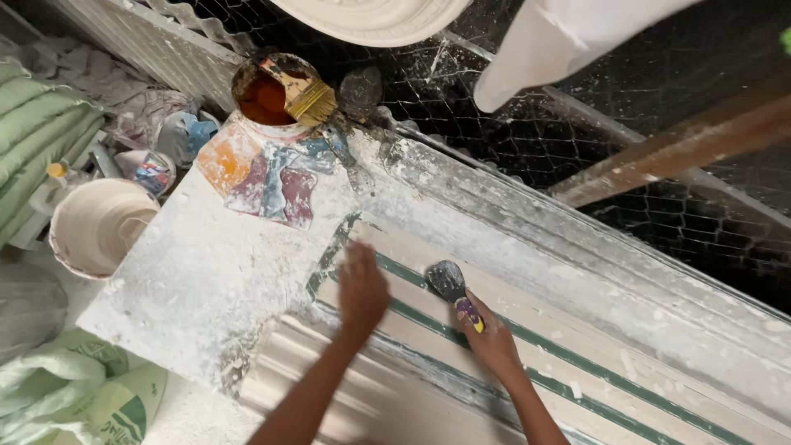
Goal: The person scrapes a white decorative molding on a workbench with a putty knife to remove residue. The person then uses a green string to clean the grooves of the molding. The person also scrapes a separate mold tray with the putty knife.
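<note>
Left hand (361, 290) flat on plaster mould (527, 363); right hand (492, 339) grips putty knife (453, 290).

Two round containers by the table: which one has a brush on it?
The rusty can at the table's far corner; a brush lies across its rim. The white bucket has none.

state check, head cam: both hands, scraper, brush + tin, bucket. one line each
left hand: flat, palm down on the long moulded strip
right hand: gripping the scraper
scraper: held, blade on the strip
brush: resting across the tin
tin: open, orange-brown liquid inside
bucket: upright, plaster-coated, contents unclear
</note>
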